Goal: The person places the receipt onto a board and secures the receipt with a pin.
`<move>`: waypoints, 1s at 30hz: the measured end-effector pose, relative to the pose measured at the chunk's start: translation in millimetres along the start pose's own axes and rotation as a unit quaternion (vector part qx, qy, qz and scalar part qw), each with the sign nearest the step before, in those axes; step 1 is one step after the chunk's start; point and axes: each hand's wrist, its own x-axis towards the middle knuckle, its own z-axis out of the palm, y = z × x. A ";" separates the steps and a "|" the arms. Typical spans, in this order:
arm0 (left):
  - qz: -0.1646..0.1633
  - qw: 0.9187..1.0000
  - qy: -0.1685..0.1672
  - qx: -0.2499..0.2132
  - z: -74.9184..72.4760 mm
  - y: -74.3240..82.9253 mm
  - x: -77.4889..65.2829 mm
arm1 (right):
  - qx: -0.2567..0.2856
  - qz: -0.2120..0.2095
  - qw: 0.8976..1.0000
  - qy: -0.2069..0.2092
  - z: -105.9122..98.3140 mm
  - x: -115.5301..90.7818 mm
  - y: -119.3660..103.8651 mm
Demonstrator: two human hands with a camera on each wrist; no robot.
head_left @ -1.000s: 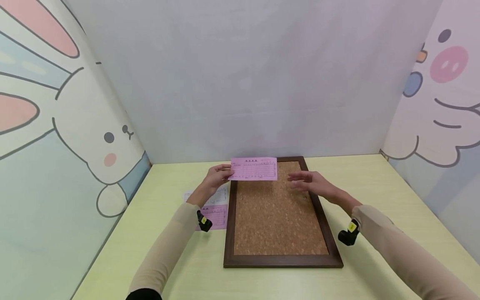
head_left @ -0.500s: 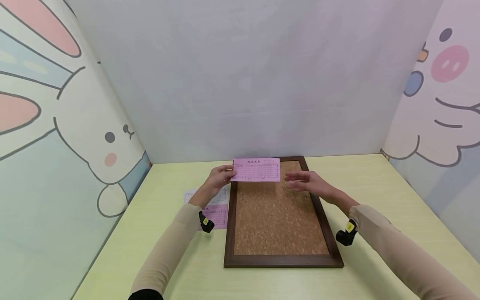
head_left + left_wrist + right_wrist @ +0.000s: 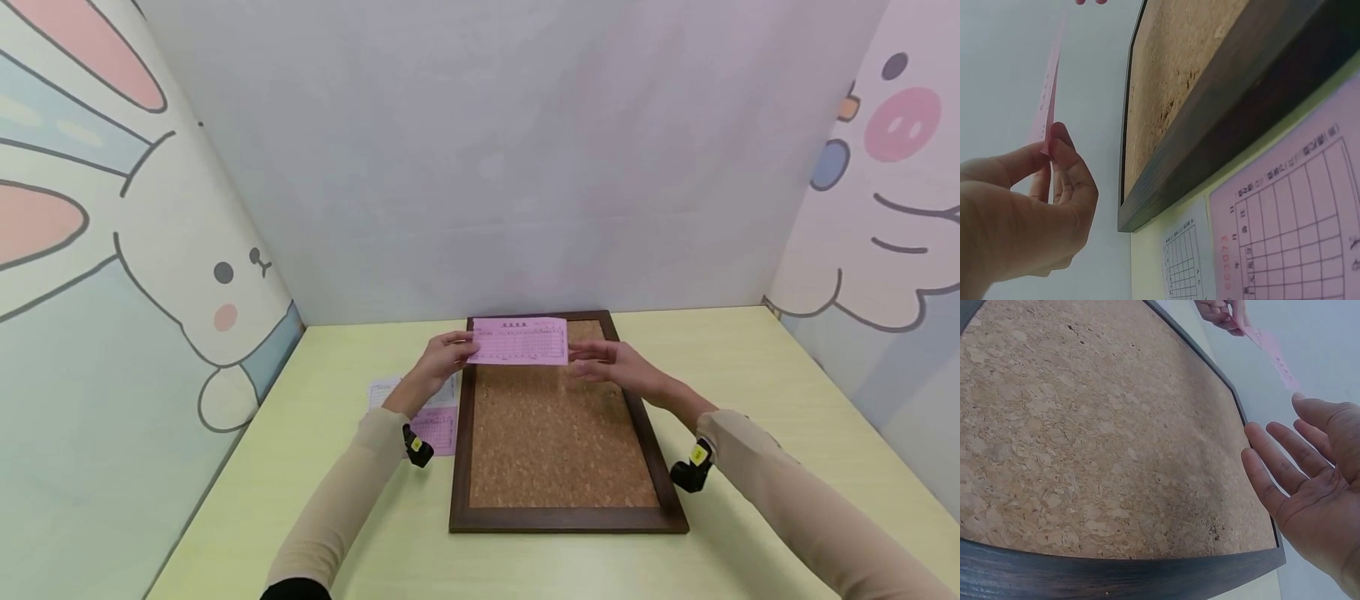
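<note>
Cork (image 3: 562, 442) fills the frame (image 3: 570, 520) — left fingers (image 3: 1079, 178) pinch pink paper (image 3: 520, 342).

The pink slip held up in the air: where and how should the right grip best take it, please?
Probably by the free right edge of the pink slip, from the right, pinching both faces: it is a thin sheet, the left grip pinches its left end, and the right grip is open beside the free edge.
</note>
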 end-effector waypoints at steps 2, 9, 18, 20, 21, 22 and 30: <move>0.000 1.000 -0.001 0.001 1.6 -0.5 0.1 | -0.001 0.005 1.000 0.003 0.9 0.1 -0.8; -0.003 1.000 -0.010 -0.006 6.3 -1.4 0.1 | -0.008 0.012 1.000 0.007 1.5 1.7 -2.7; 0.003 1.000 -0.027 0.000 10.5 -2.7 -2.4 | -0.002 0.018 1.000 0.013 0.8 4.2 -3.7; 0.004 1.000 -0.029 0.000 10.7 -2.7 -3.3 | -0.001 0.019 1.000 0.014 1.0 4.1 -4.2; 0.005 1.000 -0.029 -0.001 10.9 -2.6 -3.7 | -0.002 0.017 1.000 0.013 1.0 4.0 -4.4; 0.005 1.000 -0.029 -0.001 11.3 -2.3 -4.4 | 0.002 0.018 1.000 0.014 1.0 4.0 -4.7; 0.007 0.999 -0.033 -0.001 14.6 -2.3 -7.3 | -0.011 0.030 0.999 0.035 -0.5 1.4 -4.8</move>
